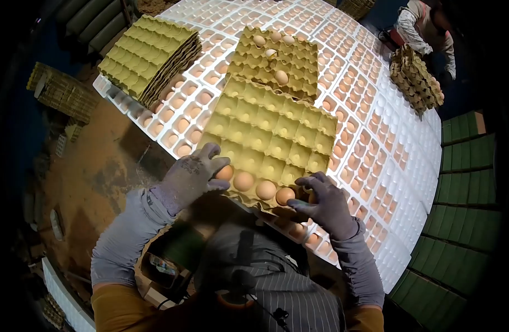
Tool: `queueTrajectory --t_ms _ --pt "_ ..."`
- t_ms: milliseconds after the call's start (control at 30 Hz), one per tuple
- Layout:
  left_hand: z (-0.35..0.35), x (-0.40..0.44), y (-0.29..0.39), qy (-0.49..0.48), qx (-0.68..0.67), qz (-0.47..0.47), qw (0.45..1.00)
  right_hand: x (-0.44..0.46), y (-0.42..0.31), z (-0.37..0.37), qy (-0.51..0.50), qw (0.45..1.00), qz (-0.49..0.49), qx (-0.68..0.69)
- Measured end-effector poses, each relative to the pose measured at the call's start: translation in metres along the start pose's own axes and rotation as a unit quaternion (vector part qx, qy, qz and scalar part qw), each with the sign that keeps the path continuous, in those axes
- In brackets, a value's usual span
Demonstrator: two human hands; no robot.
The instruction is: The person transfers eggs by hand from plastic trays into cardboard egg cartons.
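A yellow pulp egg tray lies over the white egg trays, with several brown eggs in its near row. My left hand, in a grey glove, curls its fingers round the leftmost egg. At the row's right end my right hand, gloved alike, has its thumb and fingers at another egg. Just beyond lies a second pulp tray with several eggs, one of them seemingly broken.
White plastic trays of eggs cover the table. A stack of pulp trays stands at the back left. Across the table, a person is beside tilted pulp trays. Green stacks line the right side.
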State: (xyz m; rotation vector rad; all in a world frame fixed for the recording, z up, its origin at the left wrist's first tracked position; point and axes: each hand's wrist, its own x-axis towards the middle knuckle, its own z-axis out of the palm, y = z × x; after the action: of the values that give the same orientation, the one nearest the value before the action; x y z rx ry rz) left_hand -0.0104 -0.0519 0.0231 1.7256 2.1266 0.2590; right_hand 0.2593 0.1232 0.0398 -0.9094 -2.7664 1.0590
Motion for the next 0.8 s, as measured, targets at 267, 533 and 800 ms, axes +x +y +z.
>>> queueTrajectory --t_ms 267,533,800 --pt "-0.016 0.001 0.008 0.064 -0.349 0.042 0.934 0.006 0.004 0.002 -0.091 0.993 0.074 0.023" --pt "0.006 0.012 0.024 0.030 -0.046 0.084 0.995 0.017 -0.036 0.035 0.077 0.963 -0.135 -0.219" --pt "0.020 -0.006 0.042 -0.044 -0.780 -0.104 0.615 -0.003 0.013 0.020 0.005 0.944 -0.057 0.326"
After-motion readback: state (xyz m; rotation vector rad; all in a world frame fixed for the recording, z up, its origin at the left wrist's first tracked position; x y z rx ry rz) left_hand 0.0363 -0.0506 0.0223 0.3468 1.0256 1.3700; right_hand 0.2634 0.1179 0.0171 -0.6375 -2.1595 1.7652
